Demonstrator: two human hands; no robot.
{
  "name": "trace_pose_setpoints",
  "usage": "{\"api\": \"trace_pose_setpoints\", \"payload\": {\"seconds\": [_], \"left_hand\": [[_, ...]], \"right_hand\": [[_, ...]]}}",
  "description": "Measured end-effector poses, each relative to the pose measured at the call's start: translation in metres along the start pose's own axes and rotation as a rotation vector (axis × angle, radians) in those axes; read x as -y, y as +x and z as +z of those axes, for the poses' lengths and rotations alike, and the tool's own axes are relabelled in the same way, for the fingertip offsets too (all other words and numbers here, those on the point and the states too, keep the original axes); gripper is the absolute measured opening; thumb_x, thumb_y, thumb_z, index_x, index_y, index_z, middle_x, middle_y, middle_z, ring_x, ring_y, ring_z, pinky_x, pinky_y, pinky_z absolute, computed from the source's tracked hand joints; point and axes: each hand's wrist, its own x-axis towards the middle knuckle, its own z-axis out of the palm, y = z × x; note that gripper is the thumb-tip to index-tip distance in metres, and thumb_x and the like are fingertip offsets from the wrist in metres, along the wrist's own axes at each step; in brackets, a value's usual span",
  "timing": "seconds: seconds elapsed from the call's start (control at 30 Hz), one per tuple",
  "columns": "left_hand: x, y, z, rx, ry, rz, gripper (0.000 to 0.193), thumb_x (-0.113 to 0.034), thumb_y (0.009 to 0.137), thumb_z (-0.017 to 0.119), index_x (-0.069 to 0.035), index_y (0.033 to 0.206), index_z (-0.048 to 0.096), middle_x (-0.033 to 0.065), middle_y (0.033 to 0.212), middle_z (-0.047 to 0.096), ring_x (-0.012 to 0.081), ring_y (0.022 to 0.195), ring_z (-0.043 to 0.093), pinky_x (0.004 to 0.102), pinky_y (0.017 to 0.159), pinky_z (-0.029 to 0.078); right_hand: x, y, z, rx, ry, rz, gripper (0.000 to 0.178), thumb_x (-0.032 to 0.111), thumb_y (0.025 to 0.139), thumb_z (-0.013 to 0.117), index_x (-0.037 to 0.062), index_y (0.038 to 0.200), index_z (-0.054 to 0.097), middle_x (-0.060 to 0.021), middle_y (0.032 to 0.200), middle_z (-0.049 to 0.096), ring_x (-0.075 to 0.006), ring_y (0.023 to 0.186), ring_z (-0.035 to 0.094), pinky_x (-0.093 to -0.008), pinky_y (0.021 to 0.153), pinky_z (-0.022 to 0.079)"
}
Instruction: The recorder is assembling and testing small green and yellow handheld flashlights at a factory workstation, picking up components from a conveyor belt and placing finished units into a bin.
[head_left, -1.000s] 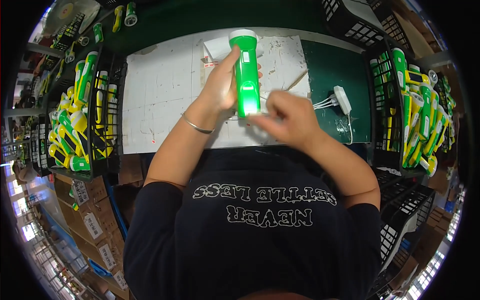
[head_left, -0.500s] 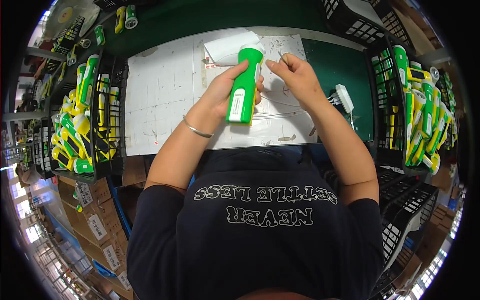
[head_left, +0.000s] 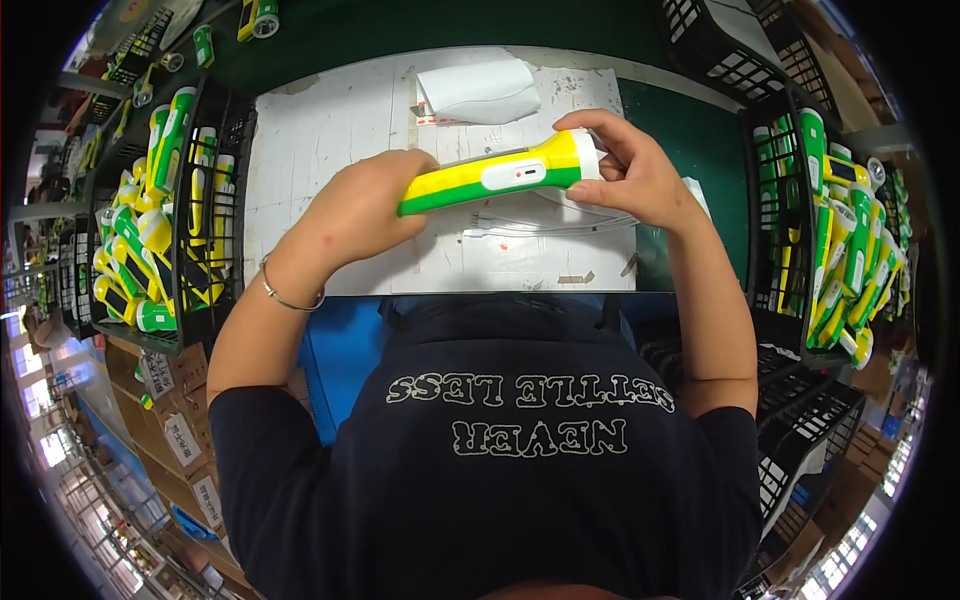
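green-yellow torch (head_left: 497,177) gripped in left hand (head_left: 358,210) and right hand (head_left: 625,175) (lying crosswise)

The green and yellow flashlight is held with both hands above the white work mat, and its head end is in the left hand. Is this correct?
Not quite. In the head view the flashlight is held above the white work mat by both hands, but its head end is in the right hand; the left hand grips the handle end.
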Motion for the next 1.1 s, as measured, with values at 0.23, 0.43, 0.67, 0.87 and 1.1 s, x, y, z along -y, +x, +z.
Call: {"api": "trace_pose_setpoints", "payload": {"seconds": [0.23, 0.43, 0.67, 0.87, 1.1], "left_hand": [[-0.002, 0.007, 0.013, 0.111, -0.418, 0.021, 0.055, -0.022, 0.072, 0.068, 0.0, 0.117, 0.046, 0.0175, 0.1, 0.061, 0.0281, 0.088, 0.061, 0.0335, 0.077, 0.048], [0.011, 0.008, 0.046, 0.155, -1.237, -0.18, 0.075, -0.008, 0.069, 0.062, -0.003, 0.135, 0.028, 0.0094, 0.102, 0.051, 0.0176, 0.085, 0.053, 0.0293, 0.069, 0.048], [0.017, 0.013, 0.06, -0.021, -1.321, -0.209, 0.078, -0.005, 0.066, 0.06, -0.003, 0.136, 0.026, 0.0118, 0.106, 0.049, 0.0172, 0.087, 0.053, 0.0294, 0.072, 0.047], [0.005, 0.029, 0.073, -0.188, -0.859, -0.165, 0.075, -0.012, 0.069, 0.062, 0.003, 0.133, 0.027, 0.0182, 0.114, 0.05, 0.0248, 0.104, 0.05, 0.0312, 0.09, 0.04], [-0.009, 0.035, 0.082, -0.291, -0.68, -0.067, 0.074, -0.009, 0.069, 0.065, 0.0, 0.133, 0.028, 0.0124, 0.115, 0.048, 0.0192, 0.106, 0.047, 0.0297, 0.091, 0.038]], "right_hand": [[-0.005, 0.017, 0.023, 0.047, 0.247, 0.019, 0.057, 0.011, 0.067, 0.076, 0.0084, 0.118, 0.052, 0.0001, 0.094, 0.058, 0.0015, 0.052, 0.031, -0.0163, 0.059, 0.037], [-0.061, 0.038, 0.05, -0.213, -0.722, 0.059, 0.042, 0.032, 0.072, 0.07, 0.0077, 0.105, 0.06, -0.0064, 0.095, 0.06, -0.0215, 0.089, 0.059, -0.0327, 0.072, 0.048], [-0.061, 0.041, 0.054, -0.229, -0.558, 0.109, 0.02, 0.024, 0.082, 0.059, 0.0056, 0.09, 0.062, -0.0074, 0.083, 0.062, -0.0205, 0.074, 0.061, -0.031, 0.067, 0.048], [-0.029, 0.024, 0.04, -0.208, 0.136, 0.158, 0.021, 0.02, 0.085, 0.061, -0.0002, 0.09, 0.061, 0.0013, 0.073, 0.057, -0.0051, 0.069, 0.05, -0.0197, 0.064, 0.041], [-0.022, 0.015, 0.04, -0.33, 0.055, 0.141, 0.021, 0.021, 0.083, 0.064, -0.0005, 0.083, 0.062, 0.0025, 0.07, 0.056, -0.0029, 0.064, 0.047, -0.0181, 0.059, 0.039]]}}
